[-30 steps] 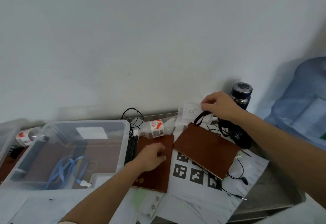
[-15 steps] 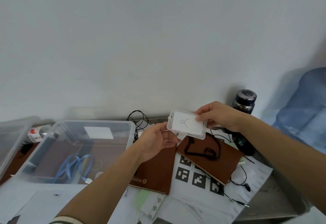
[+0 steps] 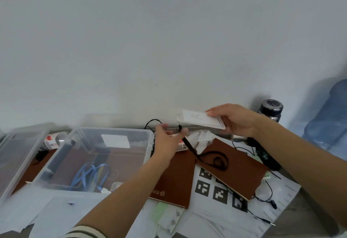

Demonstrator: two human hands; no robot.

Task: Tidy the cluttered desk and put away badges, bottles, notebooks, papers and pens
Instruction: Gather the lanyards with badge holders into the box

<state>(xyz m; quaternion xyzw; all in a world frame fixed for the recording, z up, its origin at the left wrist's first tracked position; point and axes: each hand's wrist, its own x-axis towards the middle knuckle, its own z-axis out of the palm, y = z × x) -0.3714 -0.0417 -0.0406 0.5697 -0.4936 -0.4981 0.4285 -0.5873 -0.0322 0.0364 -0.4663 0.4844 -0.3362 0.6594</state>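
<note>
Your right hand (image 3: 234, 120) grips the single white badge (image 3: 200, 120) by one end, raised above the counter (image 3: 302, 207). Your left hand (image 3: 168, 139), blurred, pinches its black lanyard (image 3: 216, 160), which trails down and coils on the right notebook (image 3: 244, 174). The left notebook (image 3: 176, 178) lies beside it. Two clear bins, near bin (image 3: 112, 130) and far bin (image 3: 24, 134), stand at left.
</note>
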